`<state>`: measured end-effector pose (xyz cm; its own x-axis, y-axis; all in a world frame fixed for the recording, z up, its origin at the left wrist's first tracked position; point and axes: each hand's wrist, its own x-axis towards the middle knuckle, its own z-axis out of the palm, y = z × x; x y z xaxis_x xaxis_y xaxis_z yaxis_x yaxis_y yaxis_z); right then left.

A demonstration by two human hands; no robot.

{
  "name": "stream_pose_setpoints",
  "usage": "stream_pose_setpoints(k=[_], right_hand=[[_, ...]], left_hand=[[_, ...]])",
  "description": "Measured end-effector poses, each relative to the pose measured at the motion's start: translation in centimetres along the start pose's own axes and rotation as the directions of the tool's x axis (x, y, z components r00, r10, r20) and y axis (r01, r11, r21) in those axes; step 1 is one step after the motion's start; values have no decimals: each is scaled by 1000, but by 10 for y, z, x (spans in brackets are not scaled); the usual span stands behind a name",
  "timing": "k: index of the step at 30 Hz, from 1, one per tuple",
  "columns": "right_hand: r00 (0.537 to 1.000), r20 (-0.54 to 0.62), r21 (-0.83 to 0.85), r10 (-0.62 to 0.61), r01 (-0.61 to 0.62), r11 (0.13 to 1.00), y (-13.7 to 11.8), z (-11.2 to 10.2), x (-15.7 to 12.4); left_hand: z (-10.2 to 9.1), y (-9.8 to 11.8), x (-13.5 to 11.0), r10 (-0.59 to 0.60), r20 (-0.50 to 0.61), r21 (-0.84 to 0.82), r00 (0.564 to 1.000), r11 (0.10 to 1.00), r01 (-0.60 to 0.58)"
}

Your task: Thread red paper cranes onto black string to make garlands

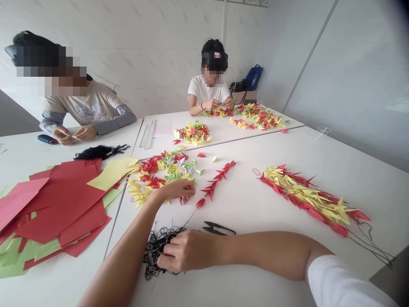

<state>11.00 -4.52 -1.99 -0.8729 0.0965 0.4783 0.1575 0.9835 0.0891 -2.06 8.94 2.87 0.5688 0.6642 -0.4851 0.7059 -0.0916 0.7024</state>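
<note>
My left hand (177, 190) reaches forward to the edge of a pile of small red, yellow and green folded paper cranes (162, 172), fingers curled down on a piece I cannot make out. My right hand (185, 251) is closed on a tangle of black thread (156, 249) near the table's front. From that thread a strand runs up to a string of red cranes (214, 183) lying on the white table (243, 204). Black thread snips (219, 229) lie just beyond my right hand.
Finished strings of red and yellow cranes (311, 200) lie at the right. Red, yellow and green paper sheets (60, 200) cover the left. Two other people sit at the far side, one at the left (86, 111), one at the back (211, 91) with more crane piles (255, 116).
</note>
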Motion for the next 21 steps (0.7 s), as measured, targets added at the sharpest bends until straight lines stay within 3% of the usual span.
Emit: stream_pose_setpoints(k=[8, 11, 13, 16, 18, 21], right_hand=[[992, -127, -55, -5, -2, 999, -3, 7, -5], [994, -107, -49, -3, -2, 999, -2, 5, -7], [999, -52, -33, 12, -14, 999, -1, 3, -7], [999, -25, 7, 40, -39, 999, -1, -1, -7], [998, -47, 25, 52, -51, 998, 0, -2, -7], [997, -40, 32, 63, -61, 998, 0, -2, -6]], left_hand=[[-8, 8, -10, 39, 31, 50, 999, 998, -41], [-29, 7, -29, 101, -124, 115, 987, 990, -87], [-45, 1, -44, 101, -331, 223, 938, 974, -26], [-66, -17, -64, 62, -598, 364, 799, 909, 202], [-75, -32, -70, 30, -658, 405, 753, 857, 320], [-78, -51, -69, -59, -655, 407, 753, 812, 418]])
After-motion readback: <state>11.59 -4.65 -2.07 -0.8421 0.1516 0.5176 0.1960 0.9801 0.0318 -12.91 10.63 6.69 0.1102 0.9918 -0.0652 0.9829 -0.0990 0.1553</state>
